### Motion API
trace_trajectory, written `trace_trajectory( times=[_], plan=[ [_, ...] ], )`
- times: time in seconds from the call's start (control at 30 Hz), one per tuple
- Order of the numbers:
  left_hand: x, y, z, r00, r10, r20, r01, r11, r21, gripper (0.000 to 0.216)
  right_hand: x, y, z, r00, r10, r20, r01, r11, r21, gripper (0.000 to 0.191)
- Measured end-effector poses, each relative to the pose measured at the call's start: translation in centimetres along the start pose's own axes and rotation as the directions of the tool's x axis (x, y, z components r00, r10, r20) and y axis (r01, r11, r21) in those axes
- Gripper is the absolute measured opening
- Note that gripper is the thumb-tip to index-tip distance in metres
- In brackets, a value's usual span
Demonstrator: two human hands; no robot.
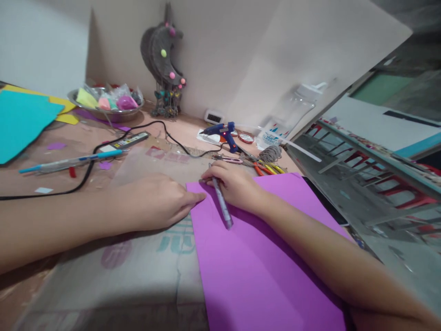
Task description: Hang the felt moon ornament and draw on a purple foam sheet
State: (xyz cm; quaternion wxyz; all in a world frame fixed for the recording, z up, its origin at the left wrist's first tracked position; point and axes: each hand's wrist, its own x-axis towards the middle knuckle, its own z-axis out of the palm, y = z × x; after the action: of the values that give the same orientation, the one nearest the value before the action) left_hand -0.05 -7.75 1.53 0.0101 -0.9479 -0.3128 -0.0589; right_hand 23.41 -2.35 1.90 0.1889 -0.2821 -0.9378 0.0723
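A large purple sheet (262,262), seemingly craft foam or paper, lies over a brown cardboard piece (148,276) with faded print. My right hand (237,184) rests on the sheet's far left corner, its fingers closed round a pale grey pen (223,202). The pen's rear end points back toward me; its tip is hidden by the fingers. From the left, my left hand (161,202) reaches over the cardboard. Its index finger is stretched out and touches the sheet's left edge, while the other fingers curl below and are partly hidden.
Behind my hands are a blue glue gun (225,133) with a black cord, a grey yarn bundle (270,154), pliers (263,168) and a plastic jug (292,115). Leftward lie a blue pen (72,161), a metal bowl (106,112) and turquoise sheets (24,124). A grey moon ornament (160,55) stands behind.
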Motion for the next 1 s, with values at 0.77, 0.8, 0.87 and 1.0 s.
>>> trace_trajectory(
  times=[0.77,0.8,0.87,1.0],
  plan=[
    [-0.2,0.2,-0.3,0.999,-0.043,-0.024,0.043,0.999,-0.008,0.038,-0.7,1.7,-1.2,0.994,0.109,0.015,-0.109,0.994,-0.008,0.009],
    [-0.2,0.3,-0.3,0.999,-0.049,-0.022,0.049,0.999,-0.011,0.037,-0.8,1.6,-1.1,0.995,0.099,0.008,-0.099,0.995,-0.01,0.01],
    [-0.2,0.3,-0.2,0.997,-0.074,-0.026,0.074,0.997,-0.016,0.034,-0.9,1.0,-0.8,0.998,0.068,-0.003,-0.068,0.998,0.005,0.01],
    [-0.3,0.3,0.1,0.993,-0.109,-0.051,0.108,0.994,-0.034,0.029,-0.7,-0.2,-0.9,0.998,0.052,0.037,-0.052,0.999,0.006,0.015]
  ],
)
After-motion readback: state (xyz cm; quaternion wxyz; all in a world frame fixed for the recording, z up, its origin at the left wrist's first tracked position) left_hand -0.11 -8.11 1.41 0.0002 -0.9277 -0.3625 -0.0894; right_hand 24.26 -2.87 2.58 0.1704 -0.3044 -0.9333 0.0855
